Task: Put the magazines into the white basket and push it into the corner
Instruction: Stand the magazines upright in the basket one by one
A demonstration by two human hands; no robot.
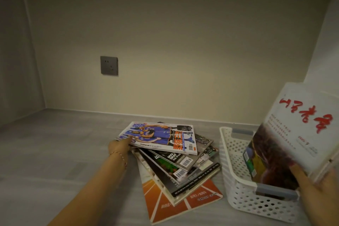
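Over the basket (236, 176) my right hand (319, 189) pinches one magazine (293, 134) to lower in; my left hand (120, 147) grips the stack's (176, 161) top issue (161, 136) next.

Messy magazine stack (176, 159) lies left of white perforated basket (238, 189); white red-lettered magazine (293, 134) tilted inside.

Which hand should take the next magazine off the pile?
Left. The left hand already grips the top basketball magazine; the right hand is busy holding the white magazine over the white basket.
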